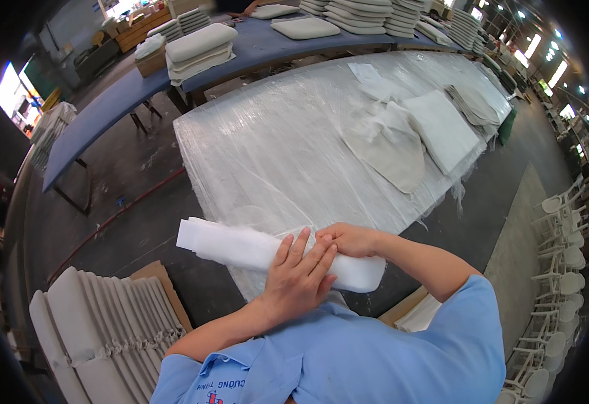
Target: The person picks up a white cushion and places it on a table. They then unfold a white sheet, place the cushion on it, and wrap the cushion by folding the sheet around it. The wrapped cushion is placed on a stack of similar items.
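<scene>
A long white bundle of soft sheet material [234, 245], rolled or folded lengthwise, lies across the near edge of the plastic-covered table [260, 155], close to my body. My left hand [299, 269] rests on top of it near the middle, fingers stretched out and slightly spread. At the bundle's far side my right hand [350, 240] has its fingers curled in and pinches its edge; the fingertips are partly hidden behind the left hand. The bundle's left end shows layered edges, and its right end is rounded.
On the covered table lie a beige cushion cover [388, 158], a white pad [442, 128] and grey fabric pieces [473, 104]. Stacked grey cushions [99, 323] stand at my left. Blue tables [106, 121] with cushion piles are beyond. White chairs [564, 283] line the right.
</scene>
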Demonstrator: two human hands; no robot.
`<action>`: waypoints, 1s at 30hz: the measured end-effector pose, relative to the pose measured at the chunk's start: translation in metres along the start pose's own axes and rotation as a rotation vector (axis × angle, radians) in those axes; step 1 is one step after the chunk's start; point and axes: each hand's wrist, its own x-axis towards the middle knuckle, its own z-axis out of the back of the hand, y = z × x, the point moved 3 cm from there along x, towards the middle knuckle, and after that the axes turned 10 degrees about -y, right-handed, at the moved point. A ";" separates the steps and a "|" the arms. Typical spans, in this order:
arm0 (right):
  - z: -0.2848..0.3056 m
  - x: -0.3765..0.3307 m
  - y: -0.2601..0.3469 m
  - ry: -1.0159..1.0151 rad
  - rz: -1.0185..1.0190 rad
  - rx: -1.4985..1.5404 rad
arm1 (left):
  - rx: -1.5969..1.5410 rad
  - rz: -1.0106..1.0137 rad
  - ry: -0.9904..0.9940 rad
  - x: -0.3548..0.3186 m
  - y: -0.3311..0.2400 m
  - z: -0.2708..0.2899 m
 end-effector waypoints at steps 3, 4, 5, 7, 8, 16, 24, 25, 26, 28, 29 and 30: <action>0.002 0.008 -0.016 0.022 0.008 0.024 | 0.001 -0.012 0.000 0.004 -0.005 -0.002; 0.004 0.009 -0.020 0.017 0.010 0.011 | 0.007 -0.016 0.003 0.005 -0.006 -0.002; 0.004 0.011 -0.019 0.018 0.019 0.001 | 0.018 -0.011 0.016 0.006 -0.006 -0.001; 0.005 0.015 -0.018 0.023 0.005 0.001 | 0.045 0.006 0.038 0.009 -0.008 -0.001; 0.006 0.018 -0.018 0.033 -0.014 0.007 | 0.055 0.019 0.050 0.011 -0.009 -0.001; 0.015 0.051 -0.037 0.070 0.085 0.005 | 0.169 0.196 0.165 0.032 -0.014 -0.011; 0.042 0.049 -0.125 -0.092 0.047 0.041 | 0.273 0.442 0.210 0.049 -0.030 -0.018; 0.041 0.044 -0.121 -0.055 0.067 0.156 | 0.296 0.469 0.221 0.048 -0.033 -0.017; 0.047 0.038 -0.111 -0.028 0.083 0.266 | 0.322 0.493 0.225 0.047 -0.038 -0.019; 0.058 0.025 -0.088 0.052 0.101 0.395 | 0.377 0.519 0.220 0.049 -0.042 -0.024; 0.056 0.017 -0.076 0.114 0.095 0.418 | 0.369 0.531 0.211 0.048 -0.044 -0.025; 0.054 0.012 -0.067 0.171 0.090 0.436 | 0.359 0.539 0.197 0.048 -0.043 -0.027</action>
